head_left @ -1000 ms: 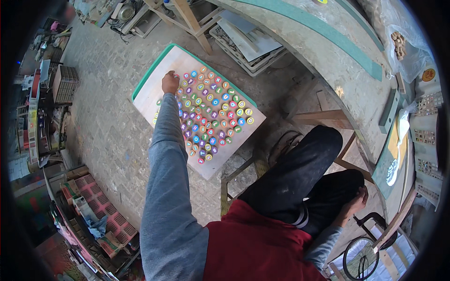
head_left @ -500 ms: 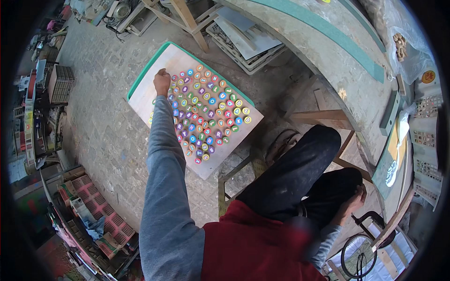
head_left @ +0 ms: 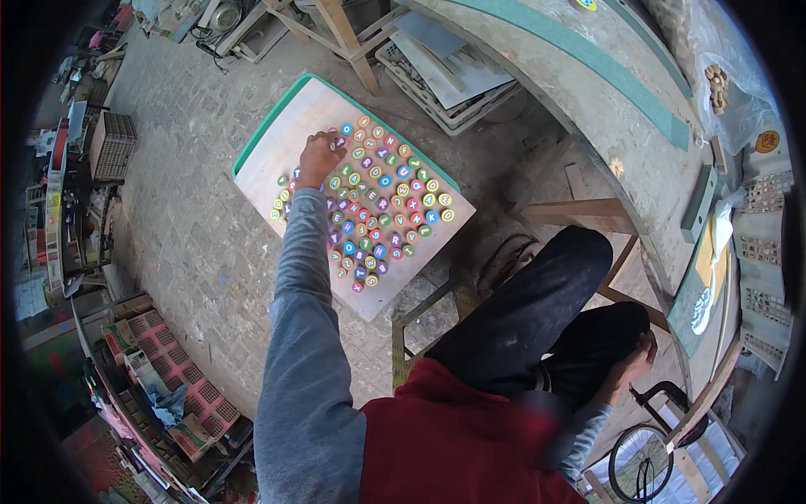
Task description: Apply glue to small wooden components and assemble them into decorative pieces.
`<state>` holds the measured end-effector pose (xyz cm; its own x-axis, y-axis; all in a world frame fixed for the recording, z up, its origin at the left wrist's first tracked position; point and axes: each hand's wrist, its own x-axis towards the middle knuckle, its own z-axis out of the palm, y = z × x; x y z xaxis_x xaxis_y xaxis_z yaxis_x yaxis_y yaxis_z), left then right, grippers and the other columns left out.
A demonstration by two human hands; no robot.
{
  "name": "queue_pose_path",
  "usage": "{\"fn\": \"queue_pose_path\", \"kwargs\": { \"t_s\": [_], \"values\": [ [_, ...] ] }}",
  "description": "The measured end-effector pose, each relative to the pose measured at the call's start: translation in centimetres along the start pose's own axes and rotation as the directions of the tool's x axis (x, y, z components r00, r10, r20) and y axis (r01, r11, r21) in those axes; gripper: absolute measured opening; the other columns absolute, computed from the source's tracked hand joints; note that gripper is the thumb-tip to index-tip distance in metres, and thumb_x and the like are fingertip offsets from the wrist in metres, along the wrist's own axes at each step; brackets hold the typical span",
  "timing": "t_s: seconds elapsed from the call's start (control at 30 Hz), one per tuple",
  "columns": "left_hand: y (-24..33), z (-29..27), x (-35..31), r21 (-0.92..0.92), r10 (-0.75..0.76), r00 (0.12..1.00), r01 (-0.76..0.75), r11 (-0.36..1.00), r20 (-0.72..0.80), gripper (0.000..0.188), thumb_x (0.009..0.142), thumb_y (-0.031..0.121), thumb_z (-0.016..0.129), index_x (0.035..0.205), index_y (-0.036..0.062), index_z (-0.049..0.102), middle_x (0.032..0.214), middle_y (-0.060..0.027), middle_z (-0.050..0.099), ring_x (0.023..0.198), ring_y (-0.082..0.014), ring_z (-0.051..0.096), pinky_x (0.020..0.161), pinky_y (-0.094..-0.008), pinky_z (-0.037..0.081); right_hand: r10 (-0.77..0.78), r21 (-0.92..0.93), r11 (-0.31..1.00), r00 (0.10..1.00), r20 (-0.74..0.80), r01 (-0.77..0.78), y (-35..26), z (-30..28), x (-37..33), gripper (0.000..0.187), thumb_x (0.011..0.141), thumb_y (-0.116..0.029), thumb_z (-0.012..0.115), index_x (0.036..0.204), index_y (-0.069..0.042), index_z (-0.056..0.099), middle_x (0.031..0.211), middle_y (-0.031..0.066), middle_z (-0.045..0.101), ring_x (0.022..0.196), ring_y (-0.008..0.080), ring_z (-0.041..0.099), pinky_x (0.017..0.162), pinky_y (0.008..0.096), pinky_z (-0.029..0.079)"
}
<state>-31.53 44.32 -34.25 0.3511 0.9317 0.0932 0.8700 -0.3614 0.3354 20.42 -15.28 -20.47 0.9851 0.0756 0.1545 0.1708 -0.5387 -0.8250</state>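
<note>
Many round letter discs (head_left: 385, 181) in mixed colours lie spread over a pale wooden board (head_left: 281, 126) with a green rim along its far edges. My left hand (head_left: 321, 158) is over the upper left part of the spread, its fingers bent down and drawn together. A purple disc (head_left: 340, 143) shows right at the fingertips; whether they grip it or another disc is hidden. To the left of my wrist a small group of discs (head_left: 281, 200) sits near the board's edge. My right hand (head_left: 636, 363) rests loosely at my bent knee (head_left: 617, 323), with nothing seen in it.
At right runs a large worktop (head_left: 571, 76) carrying green strips and a plastic bag of small wooden pieces (head_left: 717, 88). Behind the board lies a crate with flat panels (head_left: 449, 71). Pink crates (head_left: 180, 361) fill a shelf at lower left. A bicycle wheel (head_left: 640, 460) shows lower right.
My left hand has moved right and slightly nearer, from the bare upper left of the board onto the discs. The small left group of discs is now uncovered. My right hand stays put.
</note>
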Motion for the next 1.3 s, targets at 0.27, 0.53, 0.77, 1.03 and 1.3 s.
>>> {"fn": "queue_pose_path", "kwargs": {
  "t_s": [0.27,0.53,0.77,1.03,1.3],
  "values": [
    [-0.6,2.3,0.3,0.016,-0.034,0.999,0.034,0.999,0.017,0.032,0.080,0.025,0.070,0.111,0.0156,0.069,0.108,-0.0133,0.067,0.104,-0.0334,0.062,0.086,-0.0453,0.054,0.023,-0.024,0.999,1.000,-0.002,-0.023,0.1,-0.2,-0.2,0.029,0.091,-0.021,0.058,0.105,0.002,0.070,0.096,0.0069,0.068,0.087,0.0163,0.059,0.082,0.0299,0.044],
    [-5.9,-0.6,2.2,-0.246,-0.360,0.904,0.304,0.921,-0.232,0.035,0.081,0.027,0.070,0.111,0.0086,0.071,0.096,-0.0154,0.072,0.089,-0.0348,0.069,0.081,-0.0458,0.055,-0.066,-0.049,0.996,0.997,0.049,0.068,0.6,-0.7,0.4,0.034,0.094,-0.029,0.057,0.104,0.002,0.069,0.095,0.0072,0.067,0.089,0.0179,0.058,0.083,0.0301,0.044],
    [-11.8,0.2,1.6,-0.092,-0.500,0.863,0.494,0.865,-0.068,0.043,0.078,0.032,0.069,0.114,0.0081,0.071,0.098,-0.0147,0.074,0.097,-0.0317,0.071,0.087,-0.0404,0.055,0.010,-0.068,0.998,1.000,0.015,-0.009,0.5,0.0,0.2,0.038,0.096,-0.031,0.055,0.105,0.004,0.068,0.096,0.0088,0.067,0.091,0.0197,0.060,0.085,0.0321,0.046],
    [-10.8,2.2,1.2,-0.076,-0.497,0.868,0.494,0.866,-0.021,0.045,0.079,0.033,0.068,0.117,0.0100,0.070,0.101,-0.0145,0.074,0.098,-0.0312,0.070,0.088,-0.0398,0.055,-0.089,-0.110,0.989,0.995,0.045,0.094,-0.4,-0.3,-0.1,0.039,0.094,-0.029,0.055,0.106,0.006,0.069,0.099,0.0122,0.068,0.092,0.0226,0.061,0.086,0.0334,0.047],
    [-11.6,-2.6,-0.6,-0.343,-0.452,0.832,0.343,0.874,-0.322,0.030,0.086,0.021,0.065,0.109,0.0039,0.072,0.091,-0.0208,0.072,0.088,-0.0315,0.072,0.080,-0.0393,0.054,-0.019,-0.123,0.992,0.999,0.029,0.023,-2.5,1.2,-0.7,0.041,0.094,-0.030,0.053,0.109,0.005,0.068,0.098,0.0127,0.069,0.092,0.0224,0.062,0.086,0.0331,0.047]
  ]
}}
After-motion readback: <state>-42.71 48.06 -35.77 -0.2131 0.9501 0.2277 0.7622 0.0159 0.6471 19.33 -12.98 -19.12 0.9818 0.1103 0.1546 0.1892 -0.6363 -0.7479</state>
